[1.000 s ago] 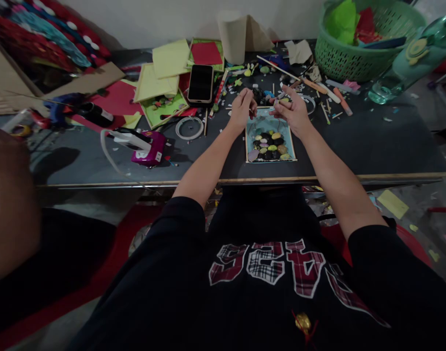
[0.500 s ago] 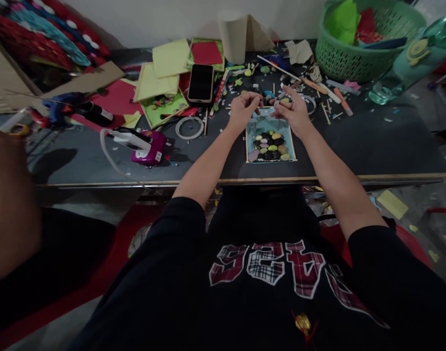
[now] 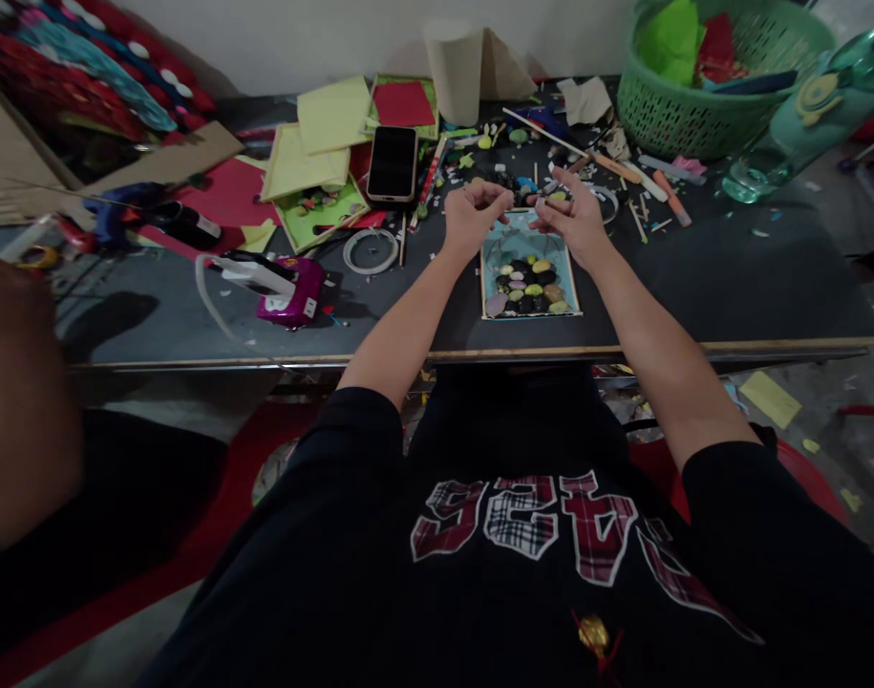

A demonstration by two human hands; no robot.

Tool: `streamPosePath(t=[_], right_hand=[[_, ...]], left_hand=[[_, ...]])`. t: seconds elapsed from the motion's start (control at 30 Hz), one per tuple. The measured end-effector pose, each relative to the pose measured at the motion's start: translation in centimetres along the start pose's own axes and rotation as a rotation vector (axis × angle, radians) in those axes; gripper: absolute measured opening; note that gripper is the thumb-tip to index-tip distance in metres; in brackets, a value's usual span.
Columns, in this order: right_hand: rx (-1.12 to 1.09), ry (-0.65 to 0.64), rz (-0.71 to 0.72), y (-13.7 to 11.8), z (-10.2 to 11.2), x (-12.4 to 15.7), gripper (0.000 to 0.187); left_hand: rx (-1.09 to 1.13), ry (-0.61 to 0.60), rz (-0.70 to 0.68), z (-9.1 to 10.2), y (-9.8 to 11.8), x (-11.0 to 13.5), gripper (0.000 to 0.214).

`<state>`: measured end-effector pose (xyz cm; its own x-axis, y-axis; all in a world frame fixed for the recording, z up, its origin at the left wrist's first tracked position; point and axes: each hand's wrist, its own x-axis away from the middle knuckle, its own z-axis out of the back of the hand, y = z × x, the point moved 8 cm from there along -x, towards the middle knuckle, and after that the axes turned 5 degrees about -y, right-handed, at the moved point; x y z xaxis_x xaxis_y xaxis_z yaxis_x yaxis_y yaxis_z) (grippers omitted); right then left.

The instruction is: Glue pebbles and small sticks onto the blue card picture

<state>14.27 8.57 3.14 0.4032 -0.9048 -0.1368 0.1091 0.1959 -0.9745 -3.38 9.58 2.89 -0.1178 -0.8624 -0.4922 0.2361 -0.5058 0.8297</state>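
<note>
A small framed picture (image 3: 490, 277) with a light-blue ground lies near the table's front edge, and painted pebbles (image 3: 531, 290) in black, yellow and lilac cover its lower half. Over its upper left corner is my left hand (image 3: 472, 225), fingers curled in a pinch. My right hand (image 3: 578, 225) is above the upper right corner, thumb and forefinger pinched together and other fingers raised. Anything between either hand's fingertips is too small to make out. A narrow gap separates the two hands.
Scraps, sticks and pebbles litter the back of the table. Around them are a phone (image 3: 393, 164), a tape ring (image 3: 371, 251), a purple power adapter (image 3: 293, 296), a green basket (image 3: 684, 115) and a bottle (image 3: 795, 124). Another person's arm (image 3: 21, 411) is at far left.
My left hand has shifted slightly to the left, its fingers still curled. My right hand and the framed picture stay practically where they were.
</note>
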Motion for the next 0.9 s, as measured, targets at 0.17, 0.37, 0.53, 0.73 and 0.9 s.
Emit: streamPosePath(t=[0.17, 0.37, 0.53, 0.73, 0.9], right_hand=[[0.03, -0.018, 0.023, 0.5, 0.1, -0.4, 0.123], [0.07, -0.051, 0.056, 0.8, 0.1, -0.5, 0.119], [0.048, -0.046, 0.053, 0.6, 0.1, -0.3, 0.126], [0.047, -0.066, 0.062, 0.3, -0.2, -0.4, 0.129], [0.055, -0.06, 0.053, -0.3, -0.5, 0.1, 0.125]], left_hand=[[0.09, 0.081, 0.03, 0.2, 1.0, 0.1, 0.069], [0.116, 0.149, 0.029, 0.6, 3.3, 0.8, 0.071], [-0.007, 0.095, 0.017, 0.5, 2.0, 0.4, 0.066], [-0.127, -0.015, 0.015, -0.6, 0.2, 0.4, 0.046], [-0.14, -0.062, -0.017, -1.1, 0.2, 0.7, 0.051]])
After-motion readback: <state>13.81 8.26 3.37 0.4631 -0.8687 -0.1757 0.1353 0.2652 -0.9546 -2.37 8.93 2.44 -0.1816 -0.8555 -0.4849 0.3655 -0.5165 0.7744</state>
